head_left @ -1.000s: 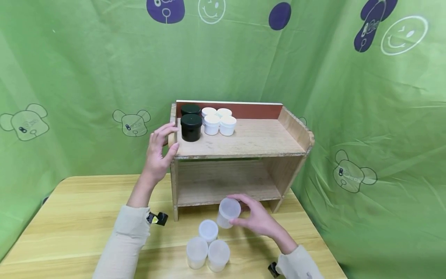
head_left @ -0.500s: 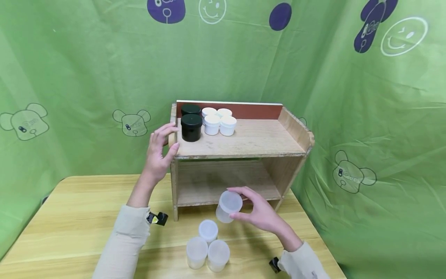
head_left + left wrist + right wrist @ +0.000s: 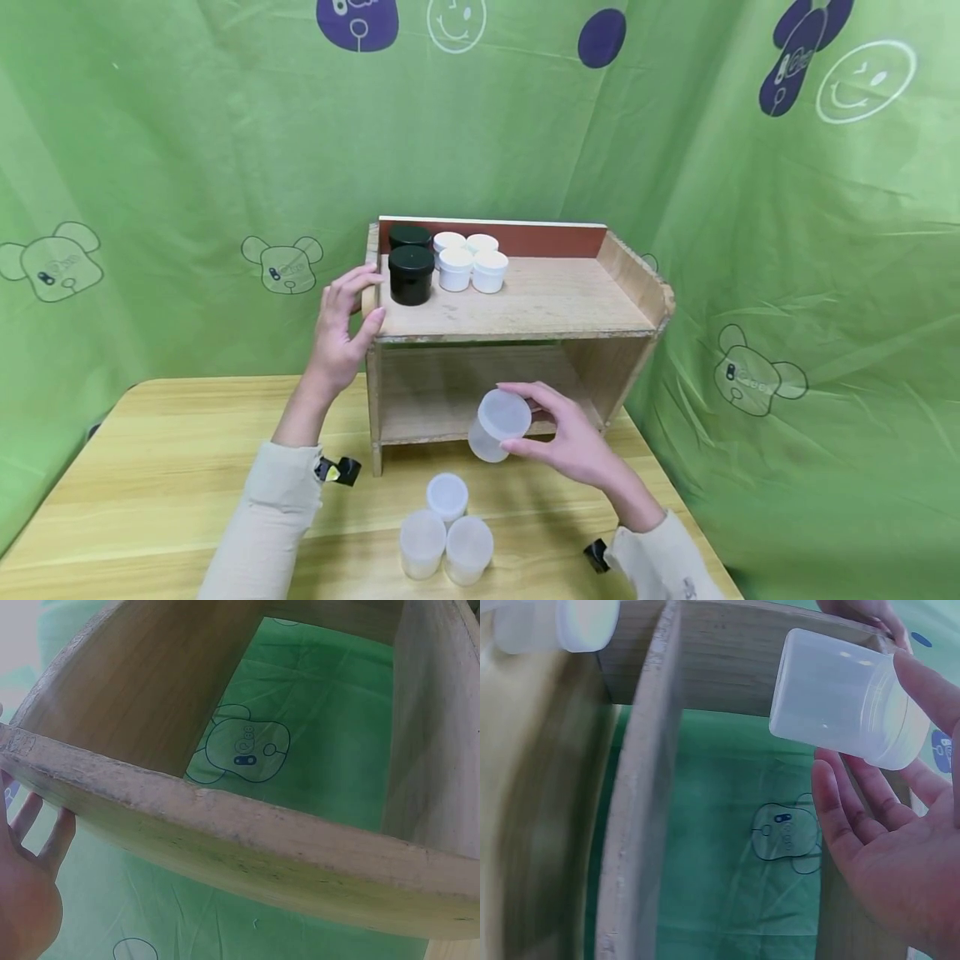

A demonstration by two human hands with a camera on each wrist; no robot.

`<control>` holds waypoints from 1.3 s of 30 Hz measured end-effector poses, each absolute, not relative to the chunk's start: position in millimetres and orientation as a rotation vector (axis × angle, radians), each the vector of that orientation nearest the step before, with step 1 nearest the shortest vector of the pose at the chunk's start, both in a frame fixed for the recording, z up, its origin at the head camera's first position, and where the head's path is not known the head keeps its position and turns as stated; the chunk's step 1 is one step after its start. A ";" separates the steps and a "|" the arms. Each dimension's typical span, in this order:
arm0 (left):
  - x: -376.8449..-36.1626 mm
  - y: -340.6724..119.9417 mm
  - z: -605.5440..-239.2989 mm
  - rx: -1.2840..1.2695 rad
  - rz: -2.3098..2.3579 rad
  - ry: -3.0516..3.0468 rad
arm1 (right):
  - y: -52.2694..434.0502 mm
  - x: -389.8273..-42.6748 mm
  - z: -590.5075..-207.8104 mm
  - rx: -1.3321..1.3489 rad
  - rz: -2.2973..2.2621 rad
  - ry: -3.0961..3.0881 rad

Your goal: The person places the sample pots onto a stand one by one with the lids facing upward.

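Lifted higher since a moment ago, my right hand (image 3: 577, 442) pinches the translucent jar (image 3: 497, 425) before the lower shelf (image 3: 450, 408); I'd keep it level, my left hand (image 3: 341, 329) curled round the rack's edge (image 3: 370, 292).

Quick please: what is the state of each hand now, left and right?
Left hand: fingers curled round the shelf's left edge, holding it.
Right hand: holds a clear jar, tilted, in front of the lower shelf opening.
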State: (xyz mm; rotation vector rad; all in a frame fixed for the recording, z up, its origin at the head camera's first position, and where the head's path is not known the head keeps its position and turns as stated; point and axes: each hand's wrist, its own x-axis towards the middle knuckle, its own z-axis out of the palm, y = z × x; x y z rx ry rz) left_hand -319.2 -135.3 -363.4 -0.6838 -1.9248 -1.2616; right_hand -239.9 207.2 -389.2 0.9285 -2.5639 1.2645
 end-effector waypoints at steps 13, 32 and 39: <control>-318.4 -135.9 -363.2 -0.672 -1.270 -1.941 | 208.1 -241.7 -364.1 0.897 1.227 -2.519; -318.8 -137.4 -364.3 -0.669 -1.257 -1.943 | 212.6 -245.3 -325.9 0.856 1.223 -2.470; -319.3 -136.3 -363.4 -0.681 -1.252 -1.939 | 218.7 -248.3 -306.5 0.835 1.315 -2.414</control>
